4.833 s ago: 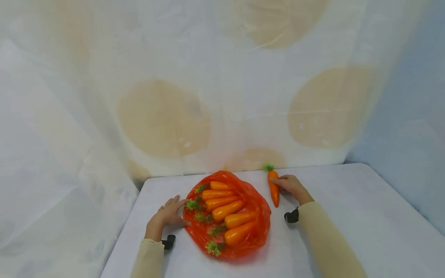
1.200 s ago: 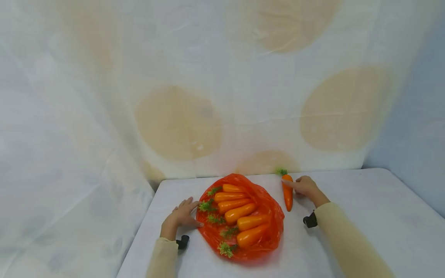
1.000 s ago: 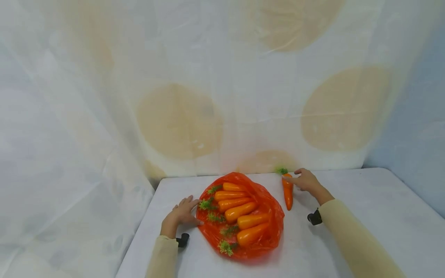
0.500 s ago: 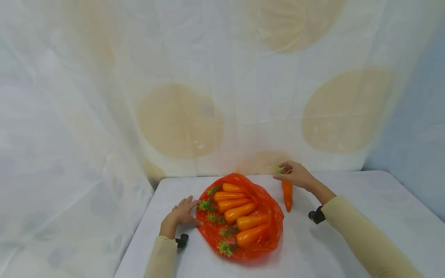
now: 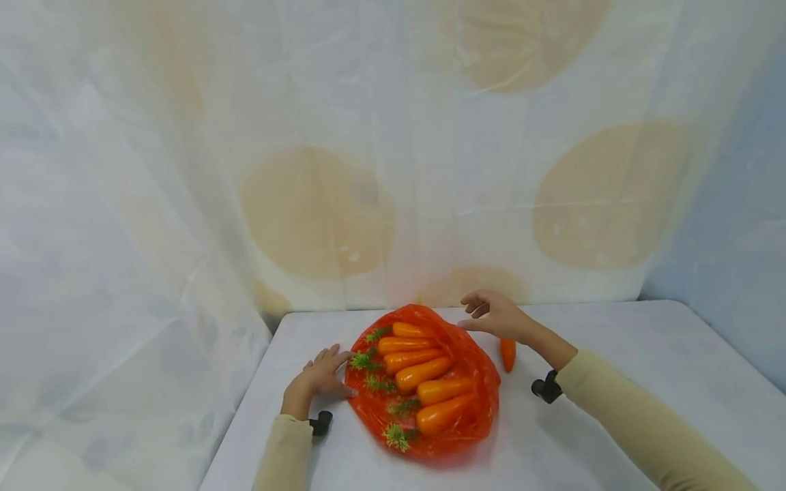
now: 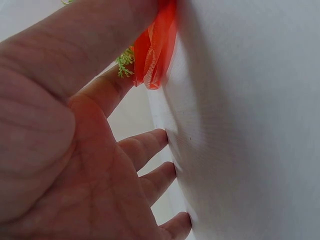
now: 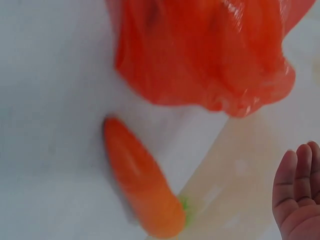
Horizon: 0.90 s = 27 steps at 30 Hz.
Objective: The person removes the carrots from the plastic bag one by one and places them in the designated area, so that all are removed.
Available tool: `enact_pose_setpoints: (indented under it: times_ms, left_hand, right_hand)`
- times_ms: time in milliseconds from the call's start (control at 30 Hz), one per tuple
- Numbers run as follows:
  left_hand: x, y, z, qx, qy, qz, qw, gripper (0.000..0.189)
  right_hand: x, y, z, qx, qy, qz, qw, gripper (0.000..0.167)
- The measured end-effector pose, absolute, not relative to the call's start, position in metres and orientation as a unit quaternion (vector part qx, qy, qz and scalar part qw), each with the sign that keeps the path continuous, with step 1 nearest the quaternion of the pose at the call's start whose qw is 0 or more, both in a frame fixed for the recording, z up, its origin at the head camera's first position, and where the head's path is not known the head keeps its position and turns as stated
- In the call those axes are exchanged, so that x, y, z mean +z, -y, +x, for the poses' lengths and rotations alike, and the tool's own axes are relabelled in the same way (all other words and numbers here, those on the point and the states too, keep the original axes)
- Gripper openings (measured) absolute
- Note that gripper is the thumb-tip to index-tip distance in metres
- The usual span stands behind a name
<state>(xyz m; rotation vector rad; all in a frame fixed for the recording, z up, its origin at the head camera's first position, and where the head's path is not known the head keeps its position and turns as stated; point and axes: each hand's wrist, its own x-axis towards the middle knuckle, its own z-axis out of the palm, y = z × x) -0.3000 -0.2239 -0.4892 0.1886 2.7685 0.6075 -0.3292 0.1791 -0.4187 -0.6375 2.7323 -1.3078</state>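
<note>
An opened red plastic bag [image 5: 485,389] lies on the white table with several orange carrots [image 5: 424,374] on it, green tops to the left. My left hand [image 5: 316,382] rests at the bag's left edge, thumb and index finger at the plastic. In the left wrist view the other fingertips [image 6: 167,172] touch the table. My right hand [image 5: 497,318] is above the table just right of the bag's far edge, fingers loosely bent and holding nothing. Beneath it lies a loose carrot [image 5: 507,354], its top hidden in the head view but partly visible in the right wrist view.
The white table [image 5: 589,395] extends to the right of the loose carrot. A pale cloth with tan circles [image 5: 319,211] hangs behind the table's far edge, and a bluish panel [image 5: 737,259] stands on the right.
Earlier my right hand held the loose carrot. It has let go, lifted past the green top and moved left toward the bag. The carrot stays on the table; my left hand keeps its place.
</note>
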Motion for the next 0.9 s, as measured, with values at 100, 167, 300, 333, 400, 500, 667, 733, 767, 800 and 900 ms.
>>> enact_pose_setpoints:
  times_ms: [100,167,300,333,400,500,667,733,767,800,900]
  left_hand:
    - [-0.489,0.223,-0.3,0.212,-0.963,0.066,0.15,0.083]
    - [-0.488,0.222,-0.3,0.212,-0.964,0.065,0.149,0.082]
    - [-0.485,0.221,-0.301,0.213,-0.964,0.063,0.148,0.082]
    - [-0.485,0.22,-0.301,0.214,-0.963,0.063,0.149,0.081]
    - [-0.484,0.22,-0.301,0.216,-0.963,0.063,0.148,0.081]
    - [-0.486,0.221,-0.298,0.212,-0.963,0.065,0.151,0.08]
    - [-0.49,0.223,-0.294,0.209,-0.964,0.066,0.154,0.081]
    - [-0.489,0.223,-0.296,0.211,-0.964,0.066,0.147,0.081]
    - [-0.489,0.223,-0.296,0.213,-0.964,0.066,0.145,0.081]
    - [-0.489,0.222,-0.297,0.214,-0.964,0.067,0.143,0.081]
    - [-0.491,0.223,-0.296,0.207,-0.965,0.073,0.144,0.081]
  right_hand:
    - [-0.418,-0.171,-0.327,-0.423,-0.876,-0.23,0.023,0.055]
    - [-0.419,-0.167,-0.327,-0.426,-0.87,-0.248,0.023,0.053]
    - [-0.423,-0.161,-0.328,-0.429,-0.862,-0.268,0.027,0.049]
    - [-0.425,-0.16,-0.327,-0.428,-0.862,-0.272,0.028,0.049]
    - [-0.427,-0.158,-0.325,-0.425,-0.86,-0.28,0.028,0.049]
    - [-0.431,-0.152,-0.318,-0.421,-0.859,-0.29,0.037,0.051]
    - [-0.433,-0.143,-0.305,-0.42,-0.854,-0.298,0.078,0.053]
    - [-0.432,-0.139,-0.303,-0.423,-0.85,-0.302,0.089,0.053]
    - [-0.432,-0.137,-0.302,-0.423,-0.849,-0.304,0.092,0.052]
    - [-0.432,-0.135,-0.301,-0.423,-0.847,-0.308,0.095,0.051]
    - [-0.436,-0.13,-0.294,-0.417,-0.844,-0.32,0.106,0.05]
